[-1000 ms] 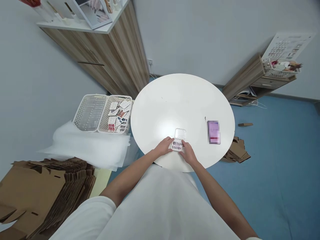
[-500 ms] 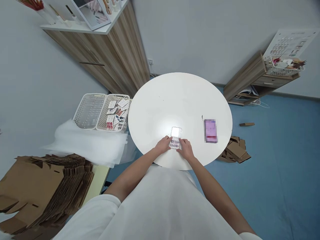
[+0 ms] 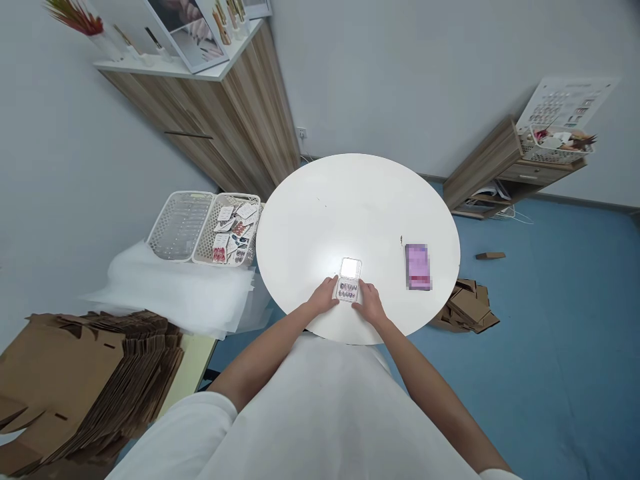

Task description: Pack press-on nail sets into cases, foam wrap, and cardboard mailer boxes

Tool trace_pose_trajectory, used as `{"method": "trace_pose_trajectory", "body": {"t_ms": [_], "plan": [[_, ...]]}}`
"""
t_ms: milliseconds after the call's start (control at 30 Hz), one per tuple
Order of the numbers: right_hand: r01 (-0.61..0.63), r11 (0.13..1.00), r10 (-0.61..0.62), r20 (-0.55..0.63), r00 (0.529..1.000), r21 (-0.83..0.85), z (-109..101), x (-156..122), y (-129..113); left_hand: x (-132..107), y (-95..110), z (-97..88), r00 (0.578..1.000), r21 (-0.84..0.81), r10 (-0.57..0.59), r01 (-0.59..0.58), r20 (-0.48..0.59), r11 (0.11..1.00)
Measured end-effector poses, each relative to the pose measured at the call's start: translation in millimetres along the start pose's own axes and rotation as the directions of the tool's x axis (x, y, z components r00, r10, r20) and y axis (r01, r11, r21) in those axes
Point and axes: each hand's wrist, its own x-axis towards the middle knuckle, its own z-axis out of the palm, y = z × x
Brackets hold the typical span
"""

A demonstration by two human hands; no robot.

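Observation:
A small clear case of press-on nails (image 3: 347,291) lies near the front edge of the round white table (image 3: 310,213). Its lid (image 3: 351,268) is raised and bright with glare, and several pinkish-purple nails sit in rows inside. On the case's left edge, my left hand (image 3: 324,296) grips with bent fingers and thumb. Gripping the opposite edge is my right hand (image 3: 370,302), its thumb at the near corner. Farther right on the table lies a purple, blurred flat rectangular object (image 3: 419,267).
Left of the table, one white basket (image 3: 204,247) holds nail packs and another holds clear cases (image 3: 183,223). White foam sheets (image 3: 180,287) and stacked brown cardboard (image 3: 90,380) lie nearer. Folded cardboard (image 3: 470,305) sits on the floor at right. Wooden cabinets (image 3: 240,113) stand behind.
My fingers have shifted outward from over the case to its side edges, so more of the nails shows. The camera view has tilted slightly; the lid stays raised.

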Motion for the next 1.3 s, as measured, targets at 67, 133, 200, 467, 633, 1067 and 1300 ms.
{"method": "trace_pose_trajectory", "body": {"t_ms": [67, 133, 200, 467, 633, 1067, 1300], "plan": [[-0.077, 0.987, 0.078, 0.001, 0.997, 0.143, 2.0, 2.0, 1.3, -1.9, 1.2, 3.1, 0.997, -0.109, -0.062, 0.058, -0.034, 0.992], [-0.148, 0.950, 0.148, 0.021, 0.989, 0.274, 3.3, 5.0, 2.0, -3.1, 3.4, 6.6, 0.993, -0.215, -0.111, 0.099, -0.044, 0.972], [-0.188, 0.903, 0.189, 0.035, 0.981, 0.386, 2.6, 7.1, 1.5, -4.2, 5.9, 9.4, 0.986, -0.327, -0.159, 0.133, -0.054, 0.936], [-0.147, 0.719, 0.132, 0.075, 0.988, 0.680, -12.4, -5.8, -11.7, -18.1, 11.8, -0.1, 0.964, -0.684, -0.246, 0.115, -0.097, 0.720], [-0.108, 0.638, 0.089, 0.066, 0.994, 0.762, -22.6, -17.2, -22.7, -28.8, 20.5, -10.1, 0.973, -0.751, -0.229, 0.130, -0.029, 0.648], [-0.317, 0.438, 0.199, 0.253, 0.947, 0.841, -54.6, -7.2, -18.3, -35.7, 33.7, -10.2, 0.991, -0.834, -0.118, 0.112, 0.057, 0.540], [-0.219, 0.450, 0.085, 0.202, 0.976, 0.866, -57.7, -8.3, -28.9, -37.5, 33.4, -10.4, 0.980, -0.863, -0.136, 0.194, 0.146, 0.467]]}}
